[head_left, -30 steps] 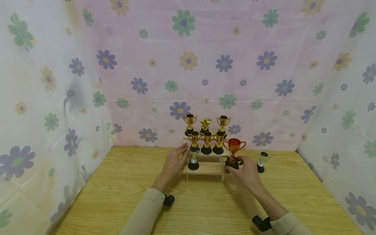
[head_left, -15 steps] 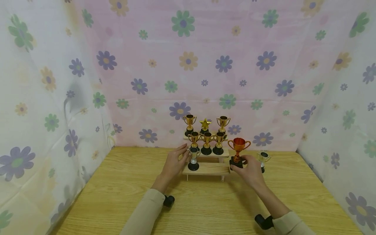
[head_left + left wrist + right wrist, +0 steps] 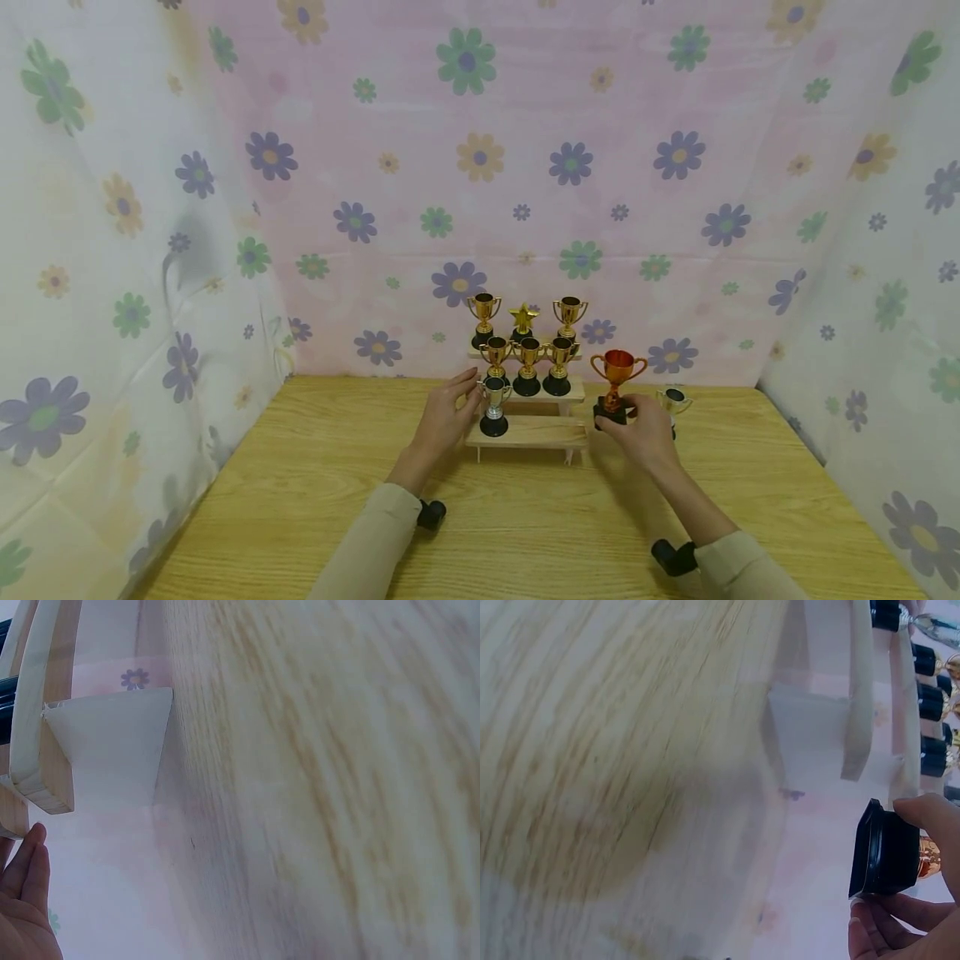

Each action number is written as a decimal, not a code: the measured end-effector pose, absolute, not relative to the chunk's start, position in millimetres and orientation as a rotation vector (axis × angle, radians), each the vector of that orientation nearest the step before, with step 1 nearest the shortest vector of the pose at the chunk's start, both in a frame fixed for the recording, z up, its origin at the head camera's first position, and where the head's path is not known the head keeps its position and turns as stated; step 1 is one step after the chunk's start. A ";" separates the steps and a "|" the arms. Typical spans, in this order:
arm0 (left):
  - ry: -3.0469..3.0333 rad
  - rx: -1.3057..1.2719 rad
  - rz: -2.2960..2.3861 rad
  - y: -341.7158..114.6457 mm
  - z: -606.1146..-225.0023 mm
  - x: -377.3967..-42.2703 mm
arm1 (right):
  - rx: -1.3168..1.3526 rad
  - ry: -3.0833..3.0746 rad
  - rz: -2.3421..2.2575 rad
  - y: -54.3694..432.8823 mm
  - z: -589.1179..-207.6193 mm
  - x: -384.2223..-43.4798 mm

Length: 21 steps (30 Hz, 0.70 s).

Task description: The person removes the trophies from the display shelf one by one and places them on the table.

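Head view: red trophy (image 3: 618, 369) held upright in the right hand (image 3: 645, 433), pinched by its black base (image 3: 609, 411) between thumb and fingers; a second ago at the end of the stepped stand (image 3: 542, 431), now off it and farther from the left hand (image 3: 444, 417), with a silver trophy (image 3: 674, 400) partly behind the right hand. Nothing in the left hand, unmoved beside the stand, fingers relaxed. Left wrist view: extended fingertips (image 3: 37, 841) at the stand's edge, contact unclear. Right wrist view: same pinch on the base, clear of the stand.

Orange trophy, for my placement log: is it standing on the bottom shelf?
No, the right hand holds the orange trophy off to the right of the bottom shelf.
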<state>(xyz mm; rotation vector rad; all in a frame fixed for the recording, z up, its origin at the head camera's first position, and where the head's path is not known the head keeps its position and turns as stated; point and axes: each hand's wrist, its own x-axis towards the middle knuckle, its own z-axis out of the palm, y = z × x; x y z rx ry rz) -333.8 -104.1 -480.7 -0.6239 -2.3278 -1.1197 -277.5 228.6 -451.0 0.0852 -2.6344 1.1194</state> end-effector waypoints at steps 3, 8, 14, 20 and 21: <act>-2.336 -0.617 -1.117 -104.3 -480.3 -333.8 | 0.062 -2.643 1.137 231.1 -453.4 -280.0; -2.332 -0.620 -1.116 -104.2 -480.0 -333.1 | 0.035 -2.643 1.144 233.8 -457.7 -285.6; -2.294 -0.643 -1.089 -103.4 -479.2 -332.9 | 0.011 -2.639 1.146 233.5 -461.5 -294.2; -2.300 -0.641 -1.088 -103.2 -479.5 -333.5 | 0.018 -2.638 1.150 233.4 -465.3 -304.2; -2.302 -0.641 -1.091 -103.2 -479.6 -333.6 | 0.012 -2.639 1.150 233.4 -465.8 -305.8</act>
